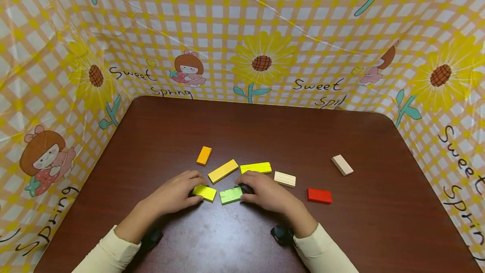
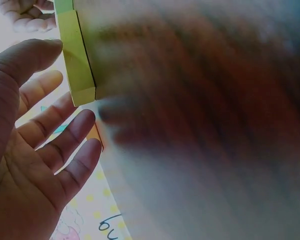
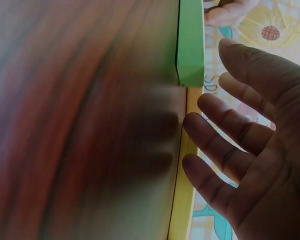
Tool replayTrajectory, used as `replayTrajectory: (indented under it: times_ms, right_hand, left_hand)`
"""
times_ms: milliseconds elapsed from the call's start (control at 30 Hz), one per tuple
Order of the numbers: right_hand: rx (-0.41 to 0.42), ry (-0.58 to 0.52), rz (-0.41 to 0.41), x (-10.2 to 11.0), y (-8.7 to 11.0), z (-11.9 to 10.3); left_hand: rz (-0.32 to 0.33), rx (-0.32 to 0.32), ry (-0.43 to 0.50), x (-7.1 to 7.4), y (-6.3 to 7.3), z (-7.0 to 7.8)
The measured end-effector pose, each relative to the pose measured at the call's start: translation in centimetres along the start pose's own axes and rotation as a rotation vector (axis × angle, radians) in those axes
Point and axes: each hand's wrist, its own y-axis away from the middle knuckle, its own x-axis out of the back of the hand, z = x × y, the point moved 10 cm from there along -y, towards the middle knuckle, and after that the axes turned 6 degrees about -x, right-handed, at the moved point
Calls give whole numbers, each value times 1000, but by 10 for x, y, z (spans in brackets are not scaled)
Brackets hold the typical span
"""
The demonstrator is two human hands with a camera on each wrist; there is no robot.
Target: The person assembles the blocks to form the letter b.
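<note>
In the head view my left hand (image 1: 178,193) is at the left end of a yellow-green wooden block (image 1: 206,193). Its thumb tip meets the block's upper edge in the left wrist view, while the other fingers (image 2: 77,135) spread loosely beyond. My right hand (image 1: 265,191) arches around the right end of a light green block (image 1: 230,196). From the right wrist, a gap shows between its thumb and that block, and the fingers (image 3: 215,145) are loosely bent. The two blocks lie nearly end to end, slightly apart.
Beyond the hands lie a golden-yellow block (image 1: 223,171), a bright yellow block (image 1: 256,167) and an orange block (image 1: 204,155). To the right are a striped pale block (image 1: 285,179), a red block (image 1: 319,196) and a plain wood block (image 1: 342,164). Patterned cloth (image 1: 219,24) encloses the brown table (image 1: 250,129).
</note>
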Motion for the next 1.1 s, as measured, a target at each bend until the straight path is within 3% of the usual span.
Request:
replayTrajectory:
  times_ms: [267,633,833,1100]
  right_hand:
    - [10,12,-27,-10,-7,-5]
    - [22,15,-27,-14,-11,-9]
    - [2,-84,-48,-17,-12,-2]
    - [16,-214,-59,-19,-13,3]
  left_hand:
    - [10,-40,7,1,-2,4]
    - [-14,-15,30,-2,-1,2]
    - [-8,-5,75,-3,-2,1]
    - [13,61,188,-7,0,-7]
